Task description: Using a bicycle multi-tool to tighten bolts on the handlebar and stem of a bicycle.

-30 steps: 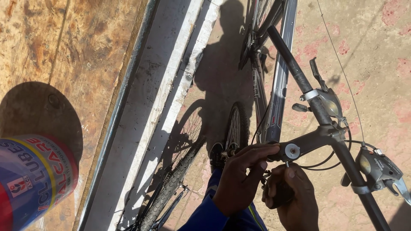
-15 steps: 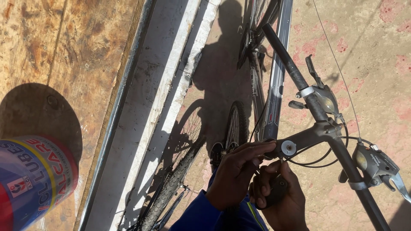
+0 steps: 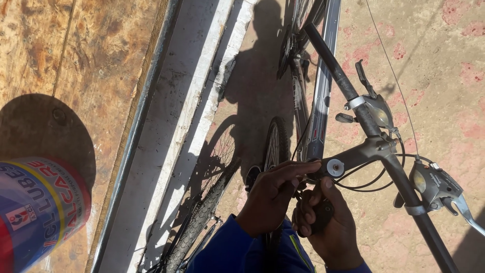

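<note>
The person's left hand (image 3: pixel 270 194) rests on the bicycle's handlebar stem (image 3: pixel 353 157), its fingers stretched along the near end of the stem beside the silver top bolt (image 3: pixel 335 167), touching rather than clenched; whether it grips anything under the fingers cannot be told; the right hand (image 3: pixel 331 222), just below the stem, is closed around a dark tool (image 3: pixel 323 216) whose tip is hidden; the black handlebar (image 3: pixel 348 93) crosses the far end of the stem, carrying one brake lever and shifter (image 3: pixel 376 108) above the stem and another (image 3: pixel 439 187) to its right; the front wheel (image 3: pixel 275 144) stands left of the stem, upright on the reddish floor (image 3: pixel 444 76); far left of the stem a coloured can (image 3: pixel 35 207) sits on a wooden board (image 3: pixel 76 60); blue sleeves (image 3: pixel 237 247) cover both wrists.
</note>
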